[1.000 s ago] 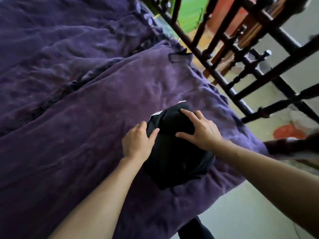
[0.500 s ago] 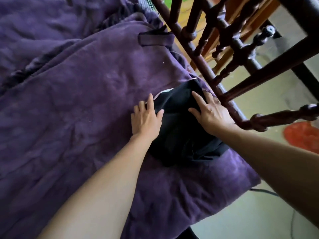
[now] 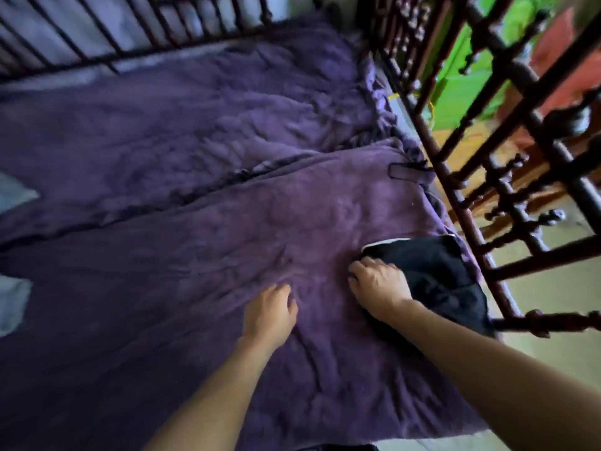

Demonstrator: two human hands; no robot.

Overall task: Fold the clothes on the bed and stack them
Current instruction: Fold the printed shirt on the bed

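No legible txt, nos, brands or signs anywhere. Only candidate: thin white strip [image 3: 387,244] on edge of black garment [image 3: 435,268], just beyond right hand [image 3: 380,288]; too blurred to tell if it's a label or carries print

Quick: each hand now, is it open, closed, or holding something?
Left hand: open, fingers loosely bent, holding nothing, over the purple blanket.
Right hand: fingers bent over the black garment's edge; whether it holds it cannot be told.
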